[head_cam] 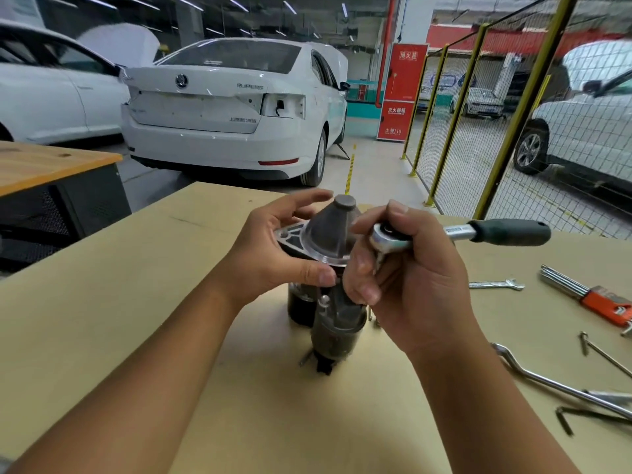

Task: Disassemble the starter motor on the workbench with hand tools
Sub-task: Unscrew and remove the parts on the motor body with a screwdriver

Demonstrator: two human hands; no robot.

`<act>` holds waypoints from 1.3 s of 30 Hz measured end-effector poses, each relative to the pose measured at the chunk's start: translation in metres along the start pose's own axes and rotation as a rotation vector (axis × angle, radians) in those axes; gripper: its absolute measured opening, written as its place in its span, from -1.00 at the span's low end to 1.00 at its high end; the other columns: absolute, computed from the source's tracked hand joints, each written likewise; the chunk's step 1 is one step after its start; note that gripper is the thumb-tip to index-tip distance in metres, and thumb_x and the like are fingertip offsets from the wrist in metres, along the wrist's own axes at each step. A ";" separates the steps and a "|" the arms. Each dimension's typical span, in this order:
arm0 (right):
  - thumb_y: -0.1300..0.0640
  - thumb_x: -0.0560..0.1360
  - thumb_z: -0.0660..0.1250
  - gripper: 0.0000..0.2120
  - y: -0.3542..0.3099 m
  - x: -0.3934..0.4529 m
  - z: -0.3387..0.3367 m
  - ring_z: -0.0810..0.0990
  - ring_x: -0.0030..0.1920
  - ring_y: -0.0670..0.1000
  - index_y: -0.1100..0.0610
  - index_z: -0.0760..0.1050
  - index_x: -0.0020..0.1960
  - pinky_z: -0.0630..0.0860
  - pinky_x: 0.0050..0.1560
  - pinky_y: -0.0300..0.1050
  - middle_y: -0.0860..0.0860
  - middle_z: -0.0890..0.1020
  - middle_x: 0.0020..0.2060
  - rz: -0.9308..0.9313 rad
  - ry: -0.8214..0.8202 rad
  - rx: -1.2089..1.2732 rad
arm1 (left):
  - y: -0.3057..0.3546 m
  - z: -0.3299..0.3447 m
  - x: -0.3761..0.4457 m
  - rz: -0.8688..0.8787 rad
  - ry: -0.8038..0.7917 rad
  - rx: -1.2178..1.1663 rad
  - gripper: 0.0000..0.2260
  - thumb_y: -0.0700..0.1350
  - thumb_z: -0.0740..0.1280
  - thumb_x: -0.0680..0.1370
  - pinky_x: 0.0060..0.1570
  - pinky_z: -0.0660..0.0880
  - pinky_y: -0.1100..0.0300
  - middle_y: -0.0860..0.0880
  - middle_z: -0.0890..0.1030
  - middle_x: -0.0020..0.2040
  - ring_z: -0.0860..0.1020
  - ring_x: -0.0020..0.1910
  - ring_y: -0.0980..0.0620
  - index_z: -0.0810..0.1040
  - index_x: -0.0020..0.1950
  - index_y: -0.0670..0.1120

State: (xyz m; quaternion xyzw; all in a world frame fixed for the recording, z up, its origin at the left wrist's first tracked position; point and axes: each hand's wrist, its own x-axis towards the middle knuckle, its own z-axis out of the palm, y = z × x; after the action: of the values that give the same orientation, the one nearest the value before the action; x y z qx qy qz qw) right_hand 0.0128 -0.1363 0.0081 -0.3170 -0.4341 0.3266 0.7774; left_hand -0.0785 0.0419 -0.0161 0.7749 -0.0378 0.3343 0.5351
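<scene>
Starter motor (328, 268) upright between hands; right hand (407, 275) grips ratchet (458, 232).

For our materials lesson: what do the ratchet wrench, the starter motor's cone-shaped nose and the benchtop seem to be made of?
Ratchet wrench: polished, probably chromed steel, going by the bright reflections on head and shank; the dark matte handle looks like rubber or plastic.
Starter motor nose: dull grey cast metal, likely aluminium, with a brighter machined flange rim.
Benchtop: smooth, matte tan board, perhaps fibreboard or laminate; no grain shows.
</scene>
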 end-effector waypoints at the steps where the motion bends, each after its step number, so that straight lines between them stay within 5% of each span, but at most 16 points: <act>1: 0.08 0.61 0.17 -0.68 0.001 0.000 -0.001 0.40 -0.58 0.05 0.24 0.60 -0.14 0.36 -0.41 -0.13 0.16 0.46 -0.48 -0.020 0.016 0.009 | 0.002 -0.003 -0.003 0.022 0.017 0.053 -0.18 0.00 0.74 0.16 0.14 0.61 0.14 -0.05 0.68 0.22 0.66 0.20 -0.04 0.57 0.40 0.01; 3: 0.09 0.62 0.18 -0.68 0.002 0.001 0.000 0.46 -0.52 0.08 0.23 0.61 -0.13 0.44 -0.36 -0.09 0.15 0.53 -0.43 -0.058 0.075 0.001 | 0.003 -0.005 -0.008 0.032 0.057 0.125 -0.29 -0.13 0.70 0.24 0.08 0.57 0.31 0.04 0.71 0.18 0.67 0.16 0.07 0.60 0.37 -0.05; 7: 0.06 0.62 0.21 -0.70 0.004 0.005 0.008 0.49 -0.43 0.12 0.21 0.63 -0.09 0.48 -0.31 -0.04 0.16 0.57 -0.37 -0.093 0.192 -0.052 | 0.007 -0.009 -0.011 -0.051 0.042 0.158 -0.42 -0.15 0.65 0.33 0.07 0.59 0.26 0.04 0.73 0.15 0.69 0.13 0.04 0.62 0.33 -0.04; 12: 0.00 0.61 0.26 -0.69 0.006 0.003 0.010 0.56 -0.34 0.14 0.14 0.68 -0.12 0.52 -0.24 0.03 0.16 0.60 -0.32 -0.130 0.296 -0.176 | 0.012 -0.002 -0.013 -0.033 0.115 0.281 -0.46 0.15 0.49 0.46 0.08 0.59 0.23 0.10 0.65 0.23 0.62 0.20 0.11 0.56 0.40 0.01; 16: -0.07 0.60 0.30 -0.74 0.006 0.000 0.009 0.69 0.05 -0.03 -0.01 0.74 -0.06 0.54 0.14 0.04 -0.02 0.74 -0.05 -0.196 0.434 -0.454 | 0.025 0.011 -0.011 0.389 0.416 0.632 -0.67 0.03 0.41 0.57 0.08 0.49 0.20 -0.06 0.61 0.12 0.58 0.11 0.02 0.65 0.20 -0.17; 19: -0.05 0.59 0.33 -0.78 0.005 0.001 0.014 0.69 0.10 -0.10 -0.02 0.73 -0.01 0.56 0.08 -0.12 -0.06 0.74 0.01 -0.218 0.414 -0.460 | 0.036 0.030 -0.011 0.553 0.283 0.686 -0.81 -0.15 0.49 0.55 -0.08 0.45 0.29 -0.09 0.65 -0.07 0.55 -0.12 0.11 0.70 0.07 -0.25; 23: -0.11 0.54 0.36 -0.73 0.007 0.005 0.017 0.71 0.06 -0.13 0.05 0.73 -0.06 0.59 -0.03 -0.30 -0.05 0.76 -0.04 -0.232 0.396 -0.332 | 0.046 0.042 -0.011 0.439 0.156 0.681 -0.83 -0.09 0.49 0.57 -0.24 0.52 0.08 -0.06 0.72 -0.15 0.56 -0.27 0.10 0.75 0.08 -0.17; 26: -0.13 0.52 0.38 -0.70 0.009 0.008 0.017 0.72 0.08 0.05 0.07 0.73 -0.09 0.62 0.05 -0.15 0.10 0.75 0.00 -0.206 0.386 -0.224 | 0.053 0.047 -0.012 0.331 0.164 0.655 -0.83 -0.06 0.45 0.56 -0.25 0.54 -0.01 -0.01 0.70 -0.21 0.59 -0.28 -0.01 0.76 0.04 -0.12; 29: -0.18 0.50 0.37 -0.67 0.011 0.009 0.013 0.72 0.05 0.17 0.07 0.73 -0.11 0.60 0.12 0.06 0.18 0.74 -0.05 -0.162 0.353 -0.220 | 0.058 0.050 -0.010 0.191 0.137 0.520 -0.92 -0.10 0.49 0.51 -0.22 0.58 0.11 0.09 0.68 -0.22 0.61 -0.29 0.12 0.74 -0.04 -0.07; 35: -0.18 0.58 0.33 -0.67 0.006 0.004 0.016 0.72 0.00 0.00 0.05 0.70 -0.02 0.61 -0.01 -0.19 0.10 0.73 -0.10 -0.336 0.321 -0.418 | 0.061 0.052 -0.010 0.118 0.158 0.428 -0.91 -0.13 0.54 0.48 -0.20 0.64 0.10 0.06 0.70 -0.26 0.66 -0.28 0.13 0.74 -0.05 -0.11; 39: -0.30 0.61 0.20 -0.53 0.005 0.000 0.020 0.73 0.06 0.00 0.04 0.70 0.03 0.62 0.06 -0.15 0.03 0.76 -0.04 -0.284 0.314 -0.385 | 0.064 0.050 -0.012 0.056 0.133 0.384 -0.86 -0.12 0.55 0.48 -0.22 0.61 0.27 0.18 0.70 -0.26 0.68 -0.27 0.18 0.68 -0.10 0.12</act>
State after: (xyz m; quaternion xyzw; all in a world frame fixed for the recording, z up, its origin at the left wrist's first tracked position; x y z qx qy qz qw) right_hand -0.0059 -0.1287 0.0126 -0.4414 -0.4024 0.0731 0.7986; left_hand -0.0905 -0.0315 0.0186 0.8375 0.0406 0.4005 0.3694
